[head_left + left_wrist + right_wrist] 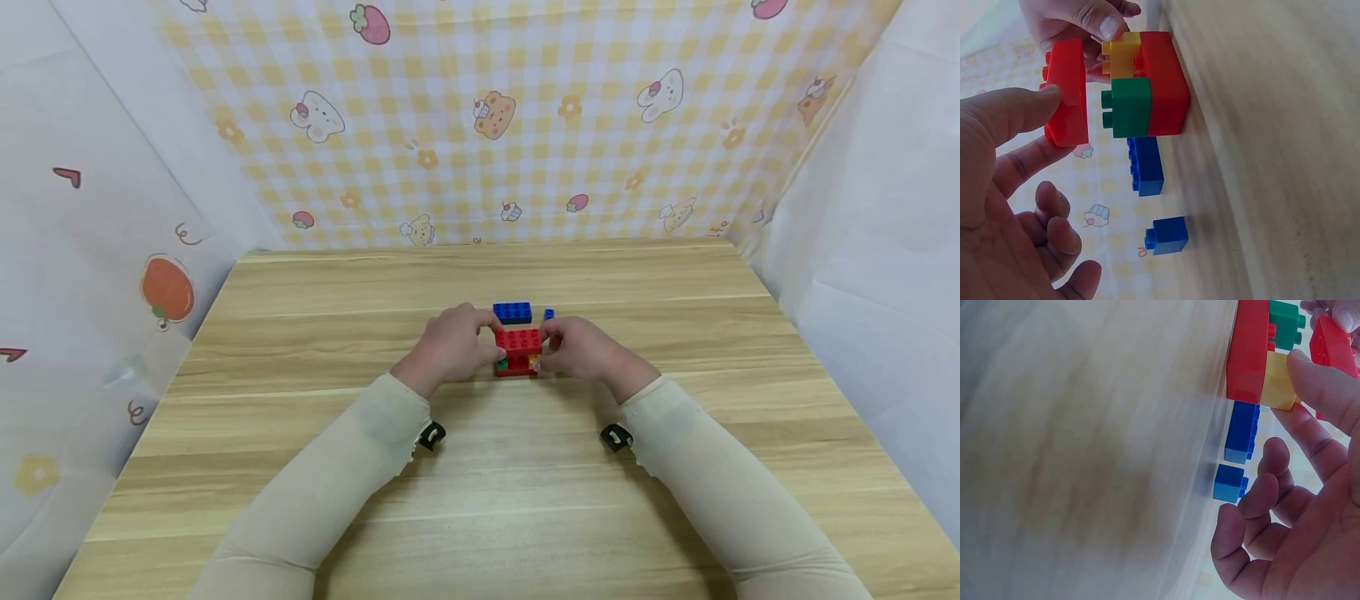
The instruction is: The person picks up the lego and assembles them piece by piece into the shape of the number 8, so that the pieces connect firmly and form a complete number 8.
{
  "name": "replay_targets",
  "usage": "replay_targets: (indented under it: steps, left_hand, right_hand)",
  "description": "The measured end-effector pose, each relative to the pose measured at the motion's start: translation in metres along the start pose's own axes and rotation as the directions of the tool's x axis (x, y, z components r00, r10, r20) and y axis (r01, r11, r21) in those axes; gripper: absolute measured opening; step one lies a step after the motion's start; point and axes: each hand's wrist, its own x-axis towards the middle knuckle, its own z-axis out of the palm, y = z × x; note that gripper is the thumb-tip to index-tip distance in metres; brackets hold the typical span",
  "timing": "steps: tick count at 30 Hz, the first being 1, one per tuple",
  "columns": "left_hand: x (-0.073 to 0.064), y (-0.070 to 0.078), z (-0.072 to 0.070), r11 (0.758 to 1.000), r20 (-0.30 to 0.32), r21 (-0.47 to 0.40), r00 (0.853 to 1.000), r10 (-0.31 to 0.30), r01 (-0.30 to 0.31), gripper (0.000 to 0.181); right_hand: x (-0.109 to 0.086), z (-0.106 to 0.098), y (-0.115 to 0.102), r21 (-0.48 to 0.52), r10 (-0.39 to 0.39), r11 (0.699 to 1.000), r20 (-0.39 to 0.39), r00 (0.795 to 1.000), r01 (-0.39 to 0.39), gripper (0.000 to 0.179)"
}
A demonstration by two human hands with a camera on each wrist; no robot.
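Note:
My left hand [453,343] pinches a red brick [1071,94] between thumb and forefinger, its other fingers loosely curled. That brick hangs with its studs up over a small stack, and a gap shows beneath it in the left wrist view. The stack has a long red brick [1171,100] on the table as its base, with a green brick [1132,107] on one end and a yellow brick [1277,381] on the other. My right hand [588,352] pinches the yellow brick with thumb and forefinger.
Just behind the stack, a long blue brick [512,313] and a small blue brick [549,314] sit on the wooden table [517,500]. A checked cloth [450,167] hangs behind the table's far edge, with white sheets on both sides.

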Motion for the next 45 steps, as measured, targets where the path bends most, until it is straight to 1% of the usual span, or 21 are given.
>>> replay_targets:
  steps: [6,14,18,24,30,40,45]
  left_hand:
    - [-0.001,-0.001,0.003,1.000,-0.002,0.013,1.000,0.005,-0.005,0.030]
    - [-0.001,-0.004,0.008,1.000,-0.002,-0.002,1.000,-0.002,0.002,0.027]
    - [-0.002,-0.005,0.009,1.000,-0.006,-0.004,1.000,-0.003,0.003,0.028]
    - [-0.002,-0.006,0.010,1.000,-0.006,0.016,1.000,-0.001,0.001,0.029]
    - [-0.002,-0.005,0.010,1.000,-0.004,0.015,1.000,-0.003,0.003,0.027]
    - [-0.001,-0.005,0.011,0.998,-0.023,0.060,0.999,0.025,-0.024,0.025]
    - [-0.001,-0.002,0.010,0.995,-0.013,0.097,0.999,0.030,-0.028,0.024]
  right_hand:
    - [0.001,0.000,0.001,0.009,0.001,1.000,0.004,1.000,-0.001,0.022]
    - [0.001,0.001,0.000,0.014,0.013,1.000,0.002,1.000,-0.013,0.024]
    - [0.001,0.001,0.000,0.013,0.015,1.000,0.006,1.000,-0.015,0.025]
    - [-0.001,0.001,-0.003,0.022,0.024,0.999,0.004,1.000,-0.024,0.025]
    - [-0.001,0.001,-0.002,0.023,0.023,0.999,0.010,1.000,-0.023,0.025]
    - [-0.001,0.001,-0.001,0.014,0.023,1.000,0.009,1.000,-0.023,0.025]
    - [-0.001,0.001,-0.001,0.000,0.033,0.999,0.007,0.999,-0.033,0.027]
